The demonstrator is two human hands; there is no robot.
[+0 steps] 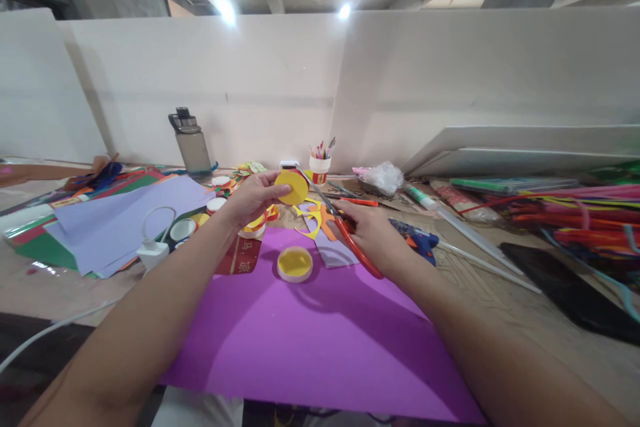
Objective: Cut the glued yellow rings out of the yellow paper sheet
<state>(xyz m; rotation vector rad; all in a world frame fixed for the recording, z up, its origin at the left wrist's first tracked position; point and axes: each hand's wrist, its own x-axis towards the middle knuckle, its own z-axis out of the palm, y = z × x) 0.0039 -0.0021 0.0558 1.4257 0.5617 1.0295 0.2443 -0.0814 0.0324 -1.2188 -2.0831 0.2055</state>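
Observation:
Between thumb and fingers my left hand (pixel 257 197) pinches a round yellow disc (pixel 291 187), held up above the table. My right hand (pixel 370 227) is wrapped round the red handles of a pair of scissors (pixel 350 235); the blades point up and left, close to the disc's right edge. Whether they touch it I cannot tell. Below, on a purple sheet (pixel 320 340), lies a shallow round lid (pixel 295 264) with a yellow inside. Yellow cut-out scraps (pixel 313 221) lie behind it, beside a pale lilac piece of paper (pixel 334 253).
Lilac sheets (pixel 120 220) and a white charger (pixel 153 252) with a cable lie left. A bottle (pixel 193 147) and a cup of pens (pixel 320 165) stand at the back. To the right are a blue glue gun (pixel 423 240), a black phone-like slab (pixel 565 290) and colourful strips (pixel 570 220). Another person's hand (pixel 97 167) is far left.

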